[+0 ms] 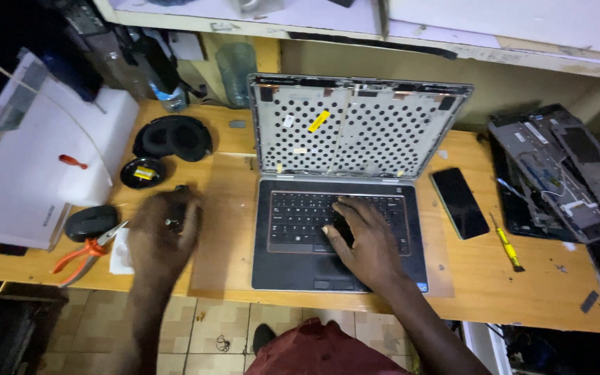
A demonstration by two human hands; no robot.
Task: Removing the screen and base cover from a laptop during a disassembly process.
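You have a dark grey laptop [342,236] with a black keyboard [335,215] edged in thin orange trim, its bare silver lid back [355,128] dotted all over with black holes and carrying one yellow sticker [319,121]. The bench [508,278] is warm yellow-brown wood. To the left lie orange-handled pliers [85,253], a black mouse [90,222] and a red-handled tool [73,162]; to the right, a black phone [459,202] and a yellow screwdriver [506,243].

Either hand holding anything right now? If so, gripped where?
The left hand is closed around a small dark part; which end it grips cannot be told. The right hand holds nothing; it lies flat on the laptop keyboard.
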